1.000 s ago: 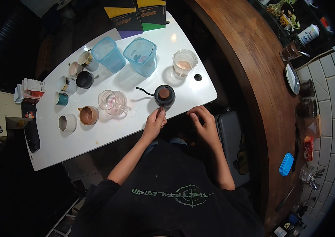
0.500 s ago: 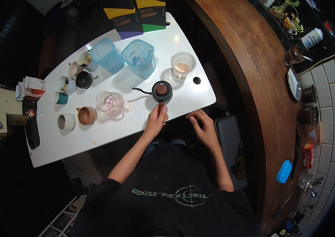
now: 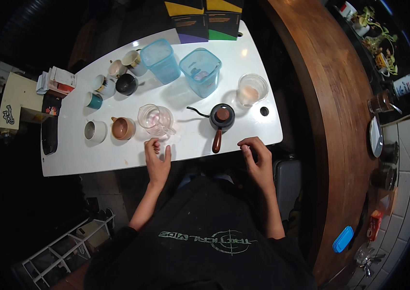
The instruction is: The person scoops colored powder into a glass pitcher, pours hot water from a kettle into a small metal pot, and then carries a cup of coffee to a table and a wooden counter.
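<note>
My left hand [image 3: 158,163] is over the front edge of the white table, thumb and fingers apart and nothing held. Just beyond its fingertips is a clear glass coffee server [image 3: 155,121] with its handle toward the near right. A black gooseneck kettle [image 3: 222,117] stands further right, its spout to the left and its brown wooden handle [image 3: 217,141] toward me. No hand touches the kettle. My right hand [image 3: 259,162], empty and loosely bent with the thumb apart, hovers at the table edge right of that handle. Behind the kettle is a clear plastic cup [image 3: 252,90] with pale brown contents.
Several cups stand on the left, among them a brown cup [image 3: 123,129] and a white mug [image 3: 95,131]. Two blue translucent containers [image 3: 201,72] are at the back, before dark boxes [image 3: 191,28]. A wooden counter [image 3: 345,121] curves along the right.
My left hand has let go of the kettle's handle and moved left to near the glass server. The kettle stays on the table. The view has shifted, so the table appears further right.
</note>
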The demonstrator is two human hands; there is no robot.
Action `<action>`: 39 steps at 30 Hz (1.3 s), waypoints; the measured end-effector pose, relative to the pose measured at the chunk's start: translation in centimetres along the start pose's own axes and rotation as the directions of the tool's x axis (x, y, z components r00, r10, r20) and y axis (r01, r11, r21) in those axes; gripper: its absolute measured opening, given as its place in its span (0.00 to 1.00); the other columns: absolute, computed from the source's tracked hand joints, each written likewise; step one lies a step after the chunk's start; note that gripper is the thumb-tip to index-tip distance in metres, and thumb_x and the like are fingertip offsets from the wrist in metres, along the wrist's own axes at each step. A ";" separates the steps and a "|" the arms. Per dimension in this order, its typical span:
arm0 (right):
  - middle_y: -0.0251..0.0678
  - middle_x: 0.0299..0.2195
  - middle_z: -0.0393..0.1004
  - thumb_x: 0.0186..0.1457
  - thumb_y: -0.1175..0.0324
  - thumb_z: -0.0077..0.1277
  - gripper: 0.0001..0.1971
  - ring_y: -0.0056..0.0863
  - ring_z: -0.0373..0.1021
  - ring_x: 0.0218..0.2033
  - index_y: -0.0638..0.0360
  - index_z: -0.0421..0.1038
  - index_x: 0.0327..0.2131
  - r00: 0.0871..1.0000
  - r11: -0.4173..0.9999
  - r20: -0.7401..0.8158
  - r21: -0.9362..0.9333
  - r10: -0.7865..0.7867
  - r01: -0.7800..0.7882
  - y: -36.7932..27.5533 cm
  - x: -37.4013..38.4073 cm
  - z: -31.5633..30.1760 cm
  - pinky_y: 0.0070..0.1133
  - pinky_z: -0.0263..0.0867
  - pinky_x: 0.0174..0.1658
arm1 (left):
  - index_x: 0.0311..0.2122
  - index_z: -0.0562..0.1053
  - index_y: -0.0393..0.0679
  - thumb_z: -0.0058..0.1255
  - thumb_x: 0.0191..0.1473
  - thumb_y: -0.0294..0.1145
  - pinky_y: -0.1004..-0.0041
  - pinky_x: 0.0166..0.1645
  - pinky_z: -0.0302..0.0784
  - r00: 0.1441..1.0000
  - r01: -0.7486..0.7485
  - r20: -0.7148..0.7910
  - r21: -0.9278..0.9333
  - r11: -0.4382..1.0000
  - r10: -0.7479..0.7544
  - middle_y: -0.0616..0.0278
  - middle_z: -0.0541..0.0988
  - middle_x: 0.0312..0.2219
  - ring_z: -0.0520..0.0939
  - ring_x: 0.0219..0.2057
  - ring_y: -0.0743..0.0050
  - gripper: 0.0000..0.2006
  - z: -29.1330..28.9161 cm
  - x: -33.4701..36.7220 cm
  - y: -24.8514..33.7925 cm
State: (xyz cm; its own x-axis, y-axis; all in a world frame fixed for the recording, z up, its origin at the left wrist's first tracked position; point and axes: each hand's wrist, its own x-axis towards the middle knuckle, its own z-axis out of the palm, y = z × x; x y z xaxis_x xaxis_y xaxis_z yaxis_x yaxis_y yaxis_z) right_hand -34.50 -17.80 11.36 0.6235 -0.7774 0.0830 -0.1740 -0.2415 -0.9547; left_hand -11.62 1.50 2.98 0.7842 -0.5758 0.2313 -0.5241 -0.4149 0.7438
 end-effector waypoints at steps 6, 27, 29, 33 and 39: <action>0.40 0.34 0.78 0.61 0.73 0.50 0.11 0.25 0.74 0.36 0.69 0.71 0.46 0.996 0.990 -0.015 0.103 -0.092 0.093 -1.4 4.4 1.8 0.22 0.68 0.43 | 0.60 0.55 0.35 0.64 0.48 0.29 0.61 0.57 0.66 0.996 -0.075 -0.038 0.093 0.993 0.079 0.47 0.62 0.54 0.67 0.55 0.51 0.38 -1.8 0.7 -3.2; 0.41 0.32 0.73 0.56 0.75 0.53 0.09 0.36 0.68 0.32 0.66 0.74 0.41 0.935 0.826 -0.119 -0.514 -0.334 0.230 -2.6 19.7 9.7 0.30 0.64 0.38 | 0.66 0.48 0.35 0.73 0.38 0.44 0.55 0.64 0.61 0.969 -0.132 0.197 -0.093 0.987 0.148 0.41 0.60 0.60 0.63 0.62 0.42 0.56 -1.1 7.9 -7.8; 0.41 0.33 0.74 0.57 0.74 0.52 0.10 0.39 0.67 0.37 0.64 0.72 0.42 0.906 0.681 0.026 -0.650 -0.422 0.337 -2.8 20.5 10.1 0.32 0.61 0.43 | 0.66 0.48 0.36 0.73 0.37 0.45 0.55 0.64 0.62 0.963 -0.150 0.218 -0.050 0.987 0.157 0.41 0.62 0.60 0.64 0.61 0.42 0.57 -1.3 8.4 -7.6; 0.41 0.36 0.75 0.58 0.74 0.50 0.06 0.39 0.67 0.38 0.62 0.71 0.39 0.912 0.649 0.149 -0.660 -0.382 0.379 -3.2 21.7 10.6 0.32 0.59 0.45 | 0.65 0.49 0.34 0.73 0.38 0.44 0.56 0.61 0.65 0.957 -0.207 0.214 0.032 0.978 0.195 0.40 0.64 0.57 0.68 0.58 0.42 0.56 -0.9 9.4 -7.5; 0.39 0.35 0.75 0.55 0.75 0.51 0.07 0.38 0.66 0.38 0.60 0.70 0.39 0.878 0.620 0.158 -0.651 -0.452 0.437 -4.5 21.2 9.4 0.33 0.57 0.47 | 0.65 0.50 0.34 0.73 0.36 0.45 0.55 0.62 0.64 0.955 -0.187 0.238 0.008 0.982 0.180 0.42 0.65 0.58 0.67 0.58 0.42 0.57 -0.3 10.5 -6.7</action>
State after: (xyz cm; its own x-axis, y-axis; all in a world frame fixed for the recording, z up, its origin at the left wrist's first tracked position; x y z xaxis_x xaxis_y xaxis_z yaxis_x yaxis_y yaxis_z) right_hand -13.31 -27.69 14.70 0.7465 -0.4814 0.4593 -0.3321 -0.8678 -0.3698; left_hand 0.19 -1.54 0.58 0.5753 -0.7918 0.2053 -0.6642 -0.3057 0.6822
